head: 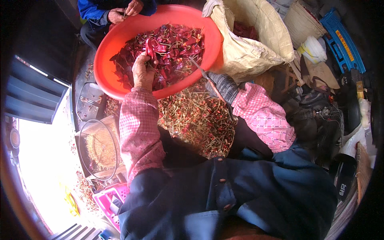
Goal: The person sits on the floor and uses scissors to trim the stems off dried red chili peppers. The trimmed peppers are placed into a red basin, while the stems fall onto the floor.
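Observation:
A large red plastic basin (103, 66) holds many dried red chili peppers (177, 45) with stems. Over its near left part, my bare left hand (143, 72) grips a dried chili pepper (152, 49) between thumb and fingers. My right hand (223, 85), in a grey knitted glove, is closed on a pair of scissors (211, 82) at the basin's near right rim; the blades point up and left over the chilies. Below the basin lies a heap of cut chili stems and red bits (198, 120). Checked pink sleeve covers are on both my forearms.
Another person's hands (124, 12) hold something small at the basin's far left rim. An open woven sack (249, 54) with red chilies stands right of the basin. At left are a wooden box of seeds (100, 147), a wire hoop (80, 150) and a pink plastic basket (103, 195).

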Motion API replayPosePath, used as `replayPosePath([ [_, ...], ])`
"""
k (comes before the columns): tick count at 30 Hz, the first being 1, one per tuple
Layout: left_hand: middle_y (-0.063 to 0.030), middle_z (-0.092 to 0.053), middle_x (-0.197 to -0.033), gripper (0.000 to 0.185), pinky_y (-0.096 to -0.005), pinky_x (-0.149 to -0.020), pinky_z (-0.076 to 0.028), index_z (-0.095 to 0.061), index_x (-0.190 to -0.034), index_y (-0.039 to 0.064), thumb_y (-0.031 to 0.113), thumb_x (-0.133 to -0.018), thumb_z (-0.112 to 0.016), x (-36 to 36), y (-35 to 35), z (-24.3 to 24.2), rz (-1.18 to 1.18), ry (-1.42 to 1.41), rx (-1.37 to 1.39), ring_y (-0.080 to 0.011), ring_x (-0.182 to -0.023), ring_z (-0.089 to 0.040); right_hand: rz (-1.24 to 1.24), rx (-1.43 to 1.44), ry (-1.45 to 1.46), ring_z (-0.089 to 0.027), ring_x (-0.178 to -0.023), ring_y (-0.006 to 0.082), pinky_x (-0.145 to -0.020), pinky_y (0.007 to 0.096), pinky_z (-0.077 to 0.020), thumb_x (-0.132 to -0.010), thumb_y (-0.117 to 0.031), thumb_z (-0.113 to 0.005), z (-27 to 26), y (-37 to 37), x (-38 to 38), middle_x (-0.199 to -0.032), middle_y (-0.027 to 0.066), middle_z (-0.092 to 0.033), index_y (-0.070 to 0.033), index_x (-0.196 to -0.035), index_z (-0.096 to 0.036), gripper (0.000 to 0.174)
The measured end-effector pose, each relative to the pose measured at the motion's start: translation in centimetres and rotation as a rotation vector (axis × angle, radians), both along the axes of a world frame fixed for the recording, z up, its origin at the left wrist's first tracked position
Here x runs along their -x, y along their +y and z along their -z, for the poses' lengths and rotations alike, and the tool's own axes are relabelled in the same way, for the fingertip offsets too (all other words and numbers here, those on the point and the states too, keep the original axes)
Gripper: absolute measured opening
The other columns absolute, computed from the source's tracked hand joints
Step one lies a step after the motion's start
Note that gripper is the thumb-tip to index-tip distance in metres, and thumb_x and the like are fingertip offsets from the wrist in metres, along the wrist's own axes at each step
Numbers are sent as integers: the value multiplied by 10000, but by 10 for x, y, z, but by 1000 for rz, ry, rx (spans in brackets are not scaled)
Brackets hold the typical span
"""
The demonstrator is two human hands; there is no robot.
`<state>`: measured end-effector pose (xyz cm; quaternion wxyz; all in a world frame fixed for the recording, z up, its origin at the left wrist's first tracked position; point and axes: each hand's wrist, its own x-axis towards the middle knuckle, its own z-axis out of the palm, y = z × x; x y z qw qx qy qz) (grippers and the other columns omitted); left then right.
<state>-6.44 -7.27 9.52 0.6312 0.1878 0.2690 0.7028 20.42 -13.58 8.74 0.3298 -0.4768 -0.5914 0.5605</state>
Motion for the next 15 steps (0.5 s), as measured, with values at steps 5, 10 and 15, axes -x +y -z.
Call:
replayPosePath([
  [5,-57,-555,-809,153,-286,-575,-488,-537,-865,-11,-30,-769,-420,-25,-17,-20,14,108,-79,-157,-698,-524,-51,238,582,-368,-406,108,-409,226,-326,-884,-245,-408,-29,-5,9,-550,-17,-393,-50,-1086,-483,290],
  [10,-29,-555,-735,115,-253,-517,-506,-553,-802,6,-44,-728,-480,-46,-23,-29,76,210,-135,-116,-609,-535,-130,-147,319,-571,-641,152,-535,240,-453,-835,-160,-521,-78,47,25,-808,72,-575,-63,-1234,-379,435],
  [15,-3,-563,-724,115,-214,-546,-467,-579,-803,13,-17,-740,-486,-55,-26,-30,117,409,-224,-76,-607,-518,-85,-207,160,-582,-672,170,-551,257,-469,-823,-157,-534,-89,86,36,-841,88,-580,-44,-1172,-425,382],
])
